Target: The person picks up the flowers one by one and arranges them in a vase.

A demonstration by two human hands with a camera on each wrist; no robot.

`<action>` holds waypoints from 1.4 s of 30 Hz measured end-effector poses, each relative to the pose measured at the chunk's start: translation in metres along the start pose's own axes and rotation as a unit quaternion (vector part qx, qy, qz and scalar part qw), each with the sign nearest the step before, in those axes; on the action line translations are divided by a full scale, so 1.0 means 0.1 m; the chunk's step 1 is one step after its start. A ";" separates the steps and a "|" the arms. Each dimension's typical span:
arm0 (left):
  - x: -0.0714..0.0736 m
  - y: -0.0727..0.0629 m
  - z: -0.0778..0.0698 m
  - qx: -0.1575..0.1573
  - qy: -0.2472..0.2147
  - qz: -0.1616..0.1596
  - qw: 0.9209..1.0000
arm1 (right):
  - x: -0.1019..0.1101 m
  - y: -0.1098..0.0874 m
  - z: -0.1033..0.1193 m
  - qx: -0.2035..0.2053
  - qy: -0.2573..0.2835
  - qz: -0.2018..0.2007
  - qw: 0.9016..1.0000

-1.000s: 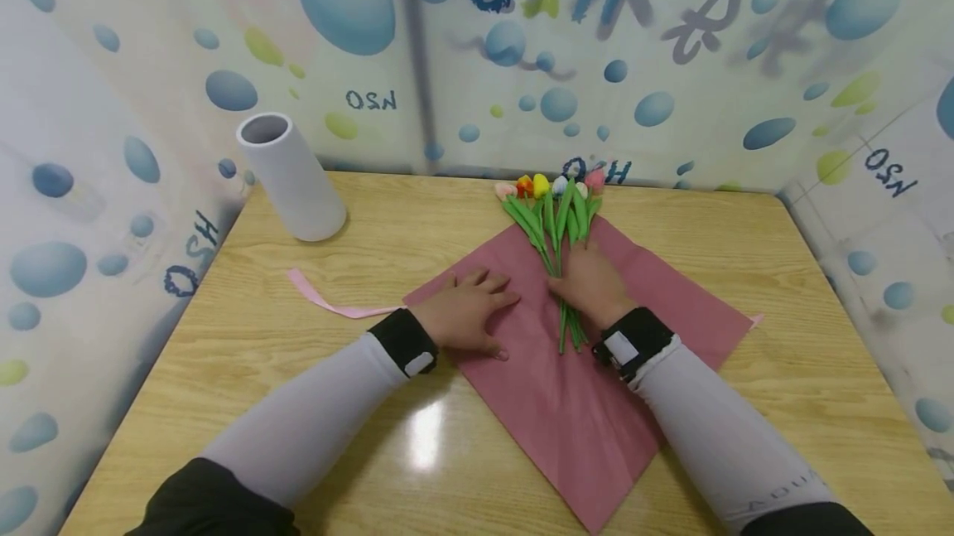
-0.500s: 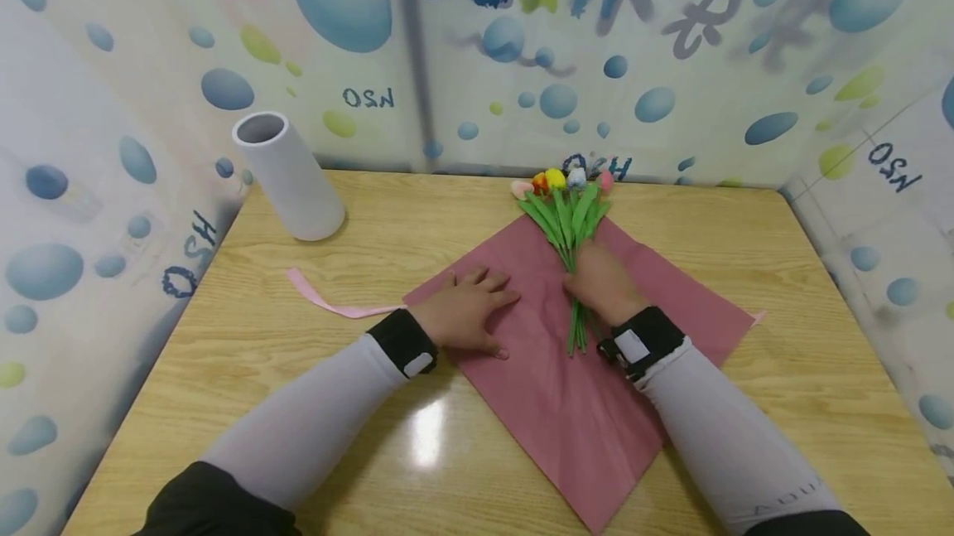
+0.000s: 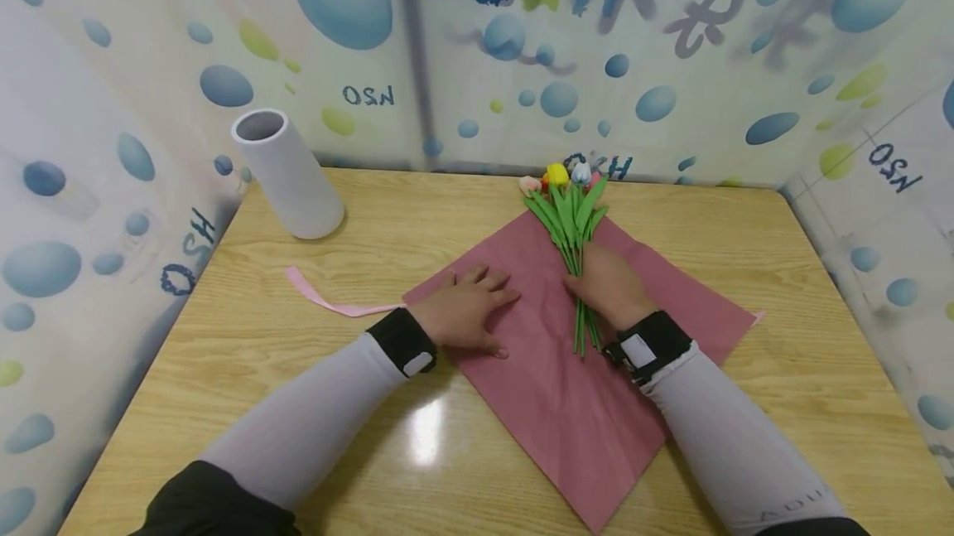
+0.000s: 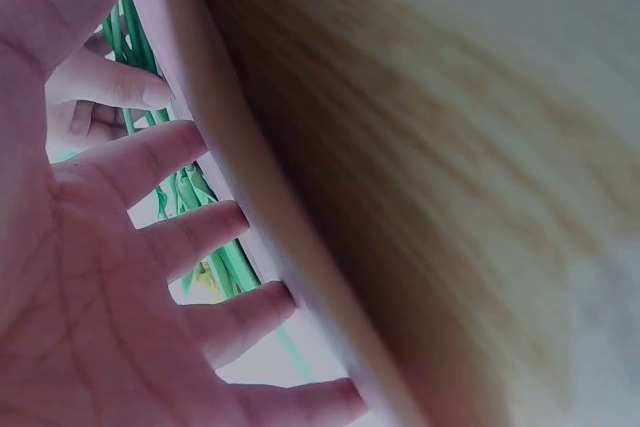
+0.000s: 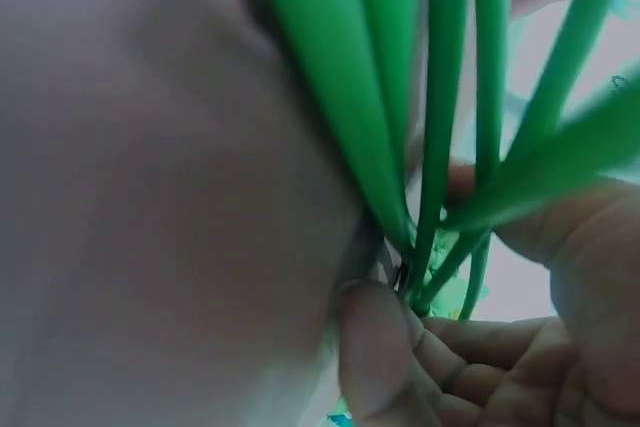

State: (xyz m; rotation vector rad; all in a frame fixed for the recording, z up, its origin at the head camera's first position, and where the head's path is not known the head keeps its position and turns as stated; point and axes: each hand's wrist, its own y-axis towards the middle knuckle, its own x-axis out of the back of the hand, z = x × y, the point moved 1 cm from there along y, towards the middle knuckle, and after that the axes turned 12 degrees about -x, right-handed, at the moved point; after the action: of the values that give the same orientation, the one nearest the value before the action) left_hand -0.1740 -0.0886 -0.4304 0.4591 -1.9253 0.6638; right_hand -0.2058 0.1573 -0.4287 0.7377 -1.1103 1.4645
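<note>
A square sheet of dusty-pink wrapping paper (image 3: 566, 420) lies on the table, turned cornerwise. On its upper part rests a bunch of artificial tulips (image 3: 570, 217), with pink, yellow, orange-red and pale blue heads pointing to the back wall. My right hand (image 3: 611, 283) grips the bunch midway along its green stems (image 5: 440, 97), thumb on the left side. The cut ends stick out below that hand. My left hand (image 3: 465, 312) rests with spread fingers on the paper's left corner. In the left wrist view its fingertips (image 4: 285, 297) meet the paper's surface.
A white cylindrical vase (image 3: 294, 180) stands at the back left of the wooden table (image 3: 358, 437). A pale pink ribbon (image 3: 335, 306) runs out from the paper's left corner, and a small pink tip (image 3: 758, 318) shows at the right corner. Patterned curtains close in the back and sides.
My right hand and the tulips have shifted a little to the right over the paper, and the flower heads sit closer together. My left hand has stayed in place.
</note>
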 end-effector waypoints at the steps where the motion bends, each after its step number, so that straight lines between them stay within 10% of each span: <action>1: 0.00 0.00 0.00 0.000 0.000 -0.001 1.000 | 0.01 -0.01 -0.01 0.002 0.000 0.002 1.000; 28: -0.04 0.01 0.02 0.004 0.001 -0.009 1.000 | 0.15 -0.32 -0.55 0.100 -0.090 0.044 0.990; 34: 0.01 -0.03 0.17 0.007 -0.036 -0.105 0.994 | 0.13 -0.31 -0.57 0.093 -0.092 0.049 0.990; 38: 0.22 -0.17 0.42 0.029 -0.067 -0.275 0.959 | 0.14 -0.33 -0.57 0.092 -0.085 0.046 0.991; 40: 0.34 -0.28 0.58 0.035 -0.068 -0.388 0.918 | 0.16 -0.35 -0.57 0.091 -0.083 0.044 0.991; 42: 0.43 -0.42 0.75 0.041 -0.059 -0.505 0.860 | 0.16 -0.36 -0.57 0.092 -0.083 0.042 0.991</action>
State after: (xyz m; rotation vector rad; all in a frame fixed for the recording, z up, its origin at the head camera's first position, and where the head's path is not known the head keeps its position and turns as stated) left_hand -0.2202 -0.1690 -0.4063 1.4459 -1.4602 0.0099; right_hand -0.1673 0.2145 -0.4263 0.9652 -1.1537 1.6150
